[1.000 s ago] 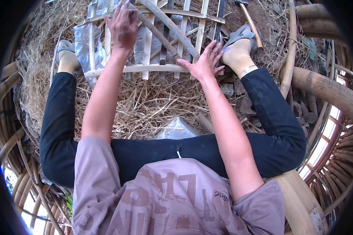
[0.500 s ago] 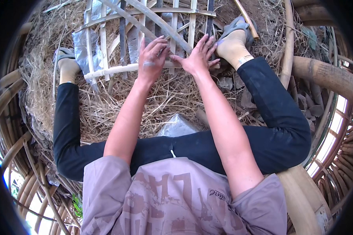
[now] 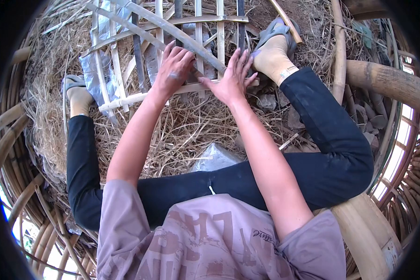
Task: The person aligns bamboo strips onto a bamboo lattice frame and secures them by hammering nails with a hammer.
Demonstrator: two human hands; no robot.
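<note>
A lattice of woven bamboo strips, some pale and some dark, lies on the ground ahead of me. My left hand has its fingers bent over a diagonal bamboo strip, whose lower end shows past the fingers. My right hand is spread at the lattice's near right corner, fingers stretched and thumb pointing left. A second diagonal strip ends between its thumb and index finger. Along the near edge, a pale crosswise strip passes under both hands.
Dry straw covers the ground, with a grey block near my lap. My feet in grey sandals flank the lattice. A loose bamboo stick lies by the right foot. Thick bamboo poles stand at the right.
The lattice appears slightly farther left and tilted more. My left hand has moved a little left and up, its fingers more bent over the diagonal strip. My right hand stays spread at the corner.
</note>
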